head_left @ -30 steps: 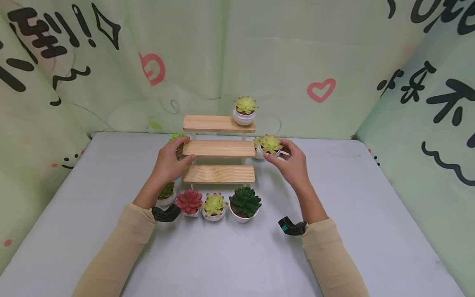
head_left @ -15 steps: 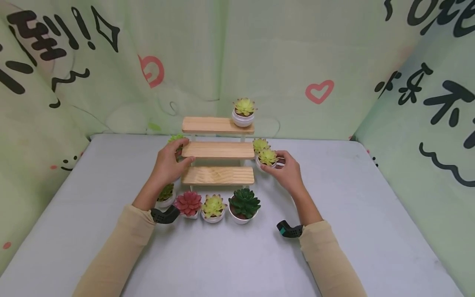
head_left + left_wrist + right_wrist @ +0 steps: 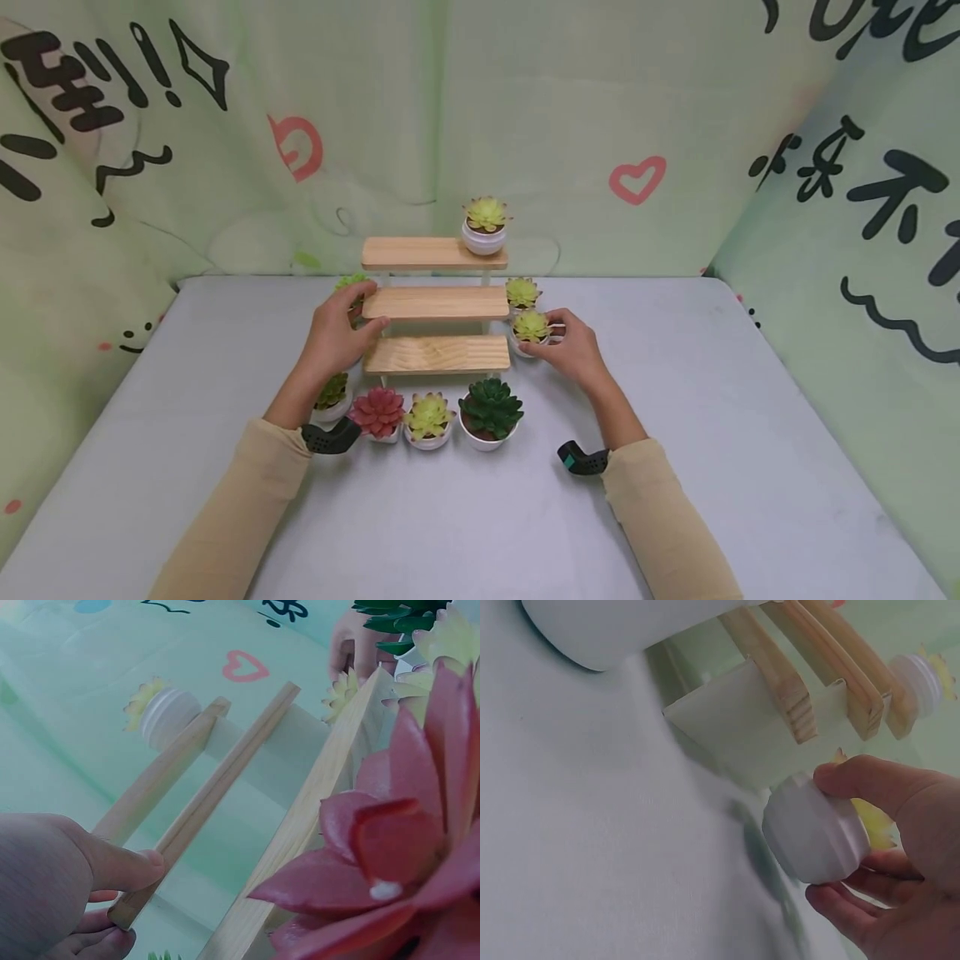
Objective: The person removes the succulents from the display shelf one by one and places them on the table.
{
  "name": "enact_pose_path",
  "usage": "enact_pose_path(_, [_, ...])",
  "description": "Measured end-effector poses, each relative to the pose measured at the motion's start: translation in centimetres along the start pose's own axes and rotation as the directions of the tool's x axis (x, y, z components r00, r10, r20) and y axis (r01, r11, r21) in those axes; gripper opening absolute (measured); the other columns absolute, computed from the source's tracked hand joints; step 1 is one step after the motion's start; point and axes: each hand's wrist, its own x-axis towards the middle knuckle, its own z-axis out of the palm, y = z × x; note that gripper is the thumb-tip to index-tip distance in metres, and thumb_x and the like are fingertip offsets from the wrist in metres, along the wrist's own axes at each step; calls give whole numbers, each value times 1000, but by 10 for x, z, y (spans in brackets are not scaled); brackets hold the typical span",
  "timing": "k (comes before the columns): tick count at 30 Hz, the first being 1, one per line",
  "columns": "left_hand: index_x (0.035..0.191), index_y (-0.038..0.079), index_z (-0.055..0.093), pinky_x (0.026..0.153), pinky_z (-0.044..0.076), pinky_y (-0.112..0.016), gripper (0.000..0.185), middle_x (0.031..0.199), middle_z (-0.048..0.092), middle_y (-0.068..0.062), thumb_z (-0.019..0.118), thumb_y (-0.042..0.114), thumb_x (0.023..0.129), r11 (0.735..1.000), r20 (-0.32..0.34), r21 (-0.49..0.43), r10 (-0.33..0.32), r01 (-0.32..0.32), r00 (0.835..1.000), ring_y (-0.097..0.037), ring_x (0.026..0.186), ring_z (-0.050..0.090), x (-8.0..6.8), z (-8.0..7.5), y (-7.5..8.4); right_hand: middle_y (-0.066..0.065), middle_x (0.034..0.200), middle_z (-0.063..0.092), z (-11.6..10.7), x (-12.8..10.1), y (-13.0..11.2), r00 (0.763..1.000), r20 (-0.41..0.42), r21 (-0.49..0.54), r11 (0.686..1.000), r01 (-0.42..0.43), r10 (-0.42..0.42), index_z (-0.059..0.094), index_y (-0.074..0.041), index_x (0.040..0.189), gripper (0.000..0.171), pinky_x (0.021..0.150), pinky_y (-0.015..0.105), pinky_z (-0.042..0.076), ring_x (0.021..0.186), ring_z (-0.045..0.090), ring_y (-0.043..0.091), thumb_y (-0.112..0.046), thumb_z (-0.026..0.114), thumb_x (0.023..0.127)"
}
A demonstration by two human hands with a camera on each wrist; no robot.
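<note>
A three-tier wooden display stand [image 3: 437, 303] stands at the table's back. My left hand [image 3: 337, 329] grips the left end of its middle board [image 3: 202, 806], thumb on one face and fingers on the other. At the stand's right side my right hand [image 3: 572, 348] holds a small potted succulent [image 3: 531, 327] with yellow-green leaves, its white pot [image 3: 814, 829] pinched between thumb and fingers, close over the table. Just behind it is another yellow-green succulent [image 3: 522, 292]. One more potted succulent [image 3: 484, 225] sits on the top board's right end. Behind my left hand shows a green plant [image 3: 349, 281], partly hidden.
In front of the stand is a row of potted succulents: a dark green one [image 3: 491, 408], a yellow-green one [image 3: 429, 415], a red one [image 3: 377, 410] and a green one [image 3: 332, 392] partly behind my left wrist. A printed curtain [image 3: 525, 100] hangs behind the white table [image 3: 465, 525].
My right hand has brought the yellow-green succulent toward me and slightly left, so the one behind it shows more. The left hand keeps its grip on the stand.
</note>
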Motion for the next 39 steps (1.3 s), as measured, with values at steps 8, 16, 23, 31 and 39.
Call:
enact_pose_path(8, [139, -4, 45, 108, 47, -44, 55, 142, 45, -24, 68, 9, 90, 1000, 0, -2, 13, -13, 1000, -38, 132, 45, 0, 0, -3, 16, 137, 50, 3, 2, 1, 1000, 17, -10, 1000, -20, 20, 46, -4, 131, 66, 101, 48, 50, 129, 49, 34, -30, 78, 80])
enact_pose_path(16, [139, -3, 45, 107, 47, -45, 54, 142, 45, -24, 67, 8, 91, 1000, 0, 3, 10, -10, 1000, -38, 132, 46, 1, 1, -2, 16, 141, 47, 1, 2, 0, 998, 49, -27, 999, -34, 35, 43, -4, 136, 70, 104, 49, 48, 130, 47, 33, -30, 77, 81])
enact_pose_path(23, [138, -3, 46, 107, 48, -44, 54, 141, 46, -24, 67, 8, 90, 1000, -2, 14, 6, -6, 1000, -38, 132, 46, 1, 1, -3, 19, 143, 45, -1, 0, -2, 997, 70, -41, 999, 22, -20, 35, -7, 145, 79, 105, 50, 47, 128, 47, 35, -27, 78, 82])
enact_pose_path(31, [137, -3, 46, 108, 47, -44, 52, 141, 45, -23, 67, 8, 91, 1000, 5, 14, 13, -13, 1000, -38, 132, 46, 2, 0, -2, 17, 145, 44, -3, 0, -5, 996, 81, -28, 999, 30, -27, 32, -11, 149, 84, 103, 51, 47, 129, 46, 34, -30, 78, 81])
enact_pose_path(39, [137, -3, 47, 108, 47, -43, 51, 142, 45, -23, 67, 8, 91, 1000, 10, 10, 0, 0, 1000, -38, 133, 45, 0, 0, -2, 19, 142, 45, -5, -3, -9, 996, 72, -17, 998, 59, -58, 32, -9, 148, 82, 103, 50, 48, 127, 47, 35, -29, 77, 83])
